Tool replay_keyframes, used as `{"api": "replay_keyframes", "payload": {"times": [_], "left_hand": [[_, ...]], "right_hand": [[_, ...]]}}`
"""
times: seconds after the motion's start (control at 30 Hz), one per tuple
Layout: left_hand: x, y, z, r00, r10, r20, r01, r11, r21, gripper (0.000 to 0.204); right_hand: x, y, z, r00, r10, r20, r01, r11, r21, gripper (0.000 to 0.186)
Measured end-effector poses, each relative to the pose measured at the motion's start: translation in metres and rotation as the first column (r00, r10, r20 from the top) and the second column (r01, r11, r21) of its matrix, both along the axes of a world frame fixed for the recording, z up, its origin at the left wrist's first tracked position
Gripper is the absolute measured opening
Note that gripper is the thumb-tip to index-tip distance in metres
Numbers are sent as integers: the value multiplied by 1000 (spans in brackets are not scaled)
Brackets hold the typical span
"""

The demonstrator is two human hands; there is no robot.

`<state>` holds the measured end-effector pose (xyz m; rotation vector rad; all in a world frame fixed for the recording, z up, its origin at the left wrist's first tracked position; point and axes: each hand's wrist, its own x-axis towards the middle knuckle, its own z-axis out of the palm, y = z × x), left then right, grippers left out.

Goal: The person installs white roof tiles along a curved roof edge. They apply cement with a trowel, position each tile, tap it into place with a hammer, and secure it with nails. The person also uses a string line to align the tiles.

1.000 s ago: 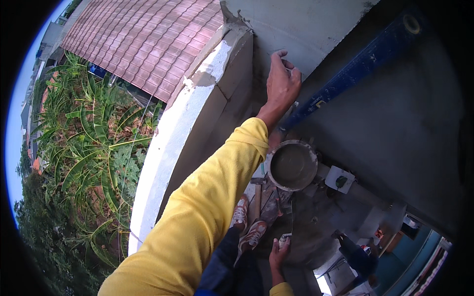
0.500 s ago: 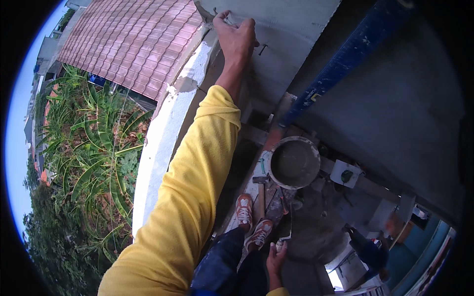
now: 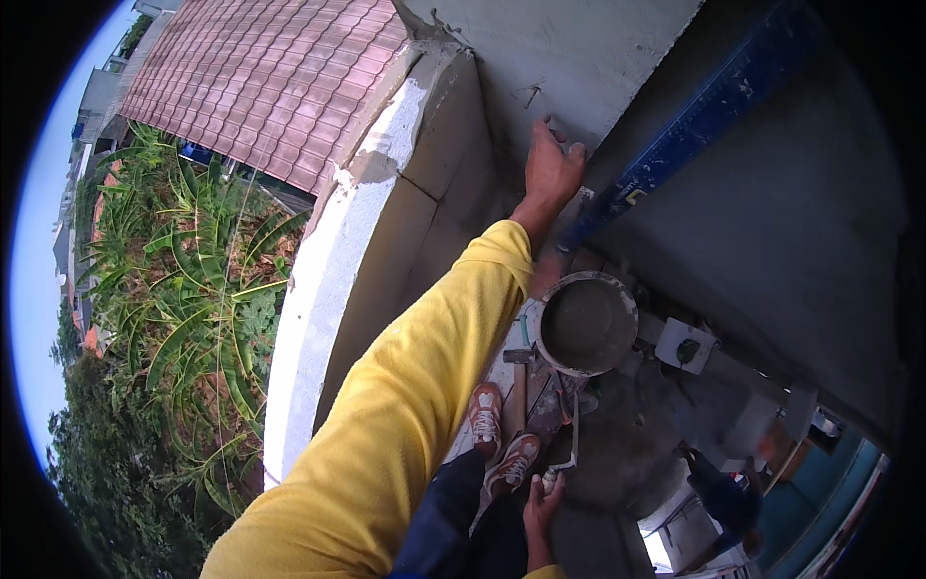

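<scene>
The person's left hand (image 3: 554, 172) is up by the grey wall (image 3: 603, 53), just below a small nail (image 3: 532, 95). Its fingers are bent, but one cannot tell if they pinch something or touch the wall. The right hand (image 3: 543, 509) is down low, its fingers wrapped around the pale handle of a thin metal tool (image 3: 576, 434). This tool is close to the person's shoes (image 3: 485, 415). Near the shoes are a hammer (image 3: 520, 388) and a round bucket (image 3: 579, 371) of grey mix. A long blue bar (image 3: 709, 114) slants beside the left hand.
</scene>
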<state>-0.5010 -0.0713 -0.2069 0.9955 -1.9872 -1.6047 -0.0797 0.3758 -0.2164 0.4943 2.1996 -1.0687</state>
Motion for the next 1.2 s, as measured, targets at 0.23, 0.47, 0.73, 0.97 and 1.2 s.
{"api": "replay_keyframes", "payload": {"times": [0.23, 0.47, 0.73, 0.97, 1.2], "left_hand": [[83, -22, -45, 999, -25, 39, 16, 976, 215, 97], [336, 102, -1, 831, -220, 510, 41, 940, 339, 85], [557, 241, 100, 33, -694, 719, 303, 692, 655, 99], [568, 283, 90, -43, -648, 760, 206, 739, 641, 103], [576, 311, 96, 15, -610, 793, 217, 776, 593, 102]], "right_hand": [[-25, -1, -3, 981, 57, -185, -65, 997, -36, 62], [-184, -38, -96, 926, 377, -2, -353, 870, 343, 59], [-309, -100, -243, 811, 539, 229, -583, 709, 395, 51], [-254, -55, -208, 833, 549, -73, -487, 788, 378, 58], [-208, -11, -158, 874, 478, -90, -416, 829, 374, 57]]}}
